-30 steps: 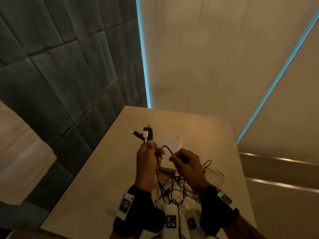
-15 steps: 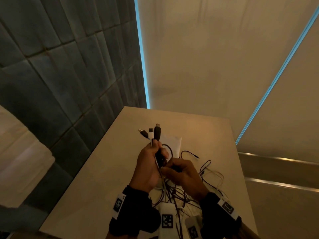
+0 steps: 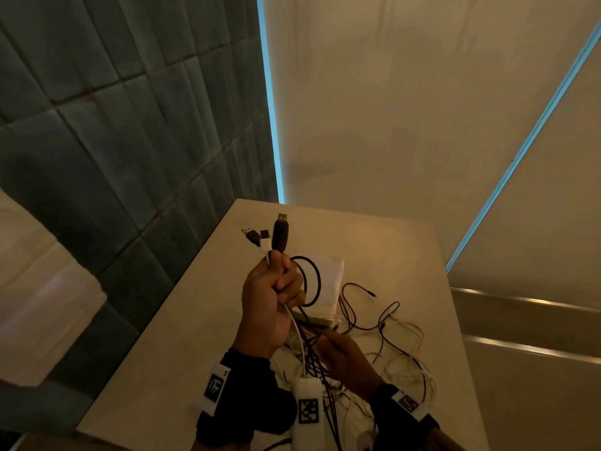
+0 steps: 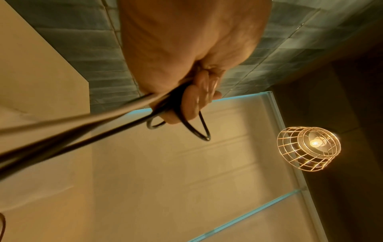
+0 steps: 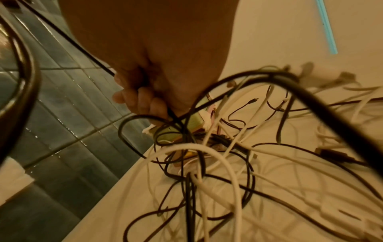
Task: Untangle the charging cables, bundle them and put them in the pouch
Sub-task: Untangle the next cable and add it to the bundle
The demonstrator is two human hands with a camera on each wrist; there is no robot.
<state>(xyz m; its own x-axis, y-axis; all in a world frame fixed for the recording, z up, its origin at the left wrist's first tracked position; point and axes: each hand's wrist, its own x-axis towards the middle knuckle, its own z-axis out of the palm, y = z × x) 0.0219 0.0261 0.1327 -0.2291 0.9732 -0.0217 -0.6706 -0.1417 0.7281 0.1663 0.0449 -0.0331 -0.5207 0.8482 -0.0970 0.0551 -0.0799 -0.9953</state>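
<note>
The left hand is raised above the table with its fingers curled tight round a bunch of charging cables, and their plug ends stand up out of the fist: a large black USB plug with its metal tip uppermost, a white plug just left of it, and a smaller black plug leaning off to the far left. From the underside of that fist the cords run down and toward the near edge, a white cord among several dark ones, and a black cord loop bulges out to the right of the knuckles; the left wrist view shows the same loop hanging below the curled fingers. The right hand sits lower and nearer, to the right of the left forearm, with its fingers closed on a thin black cord that runs taut through them. Beneath and to the right of it the tangle of cables, black and white strands crossing each other, lies spread on the table. A white pouch lies flat on the table beyond the hands, partly under the loop, with cords crossing its near edge. A dark tiled wall rises on the left, and a caged lamp glows overhead.
</note>
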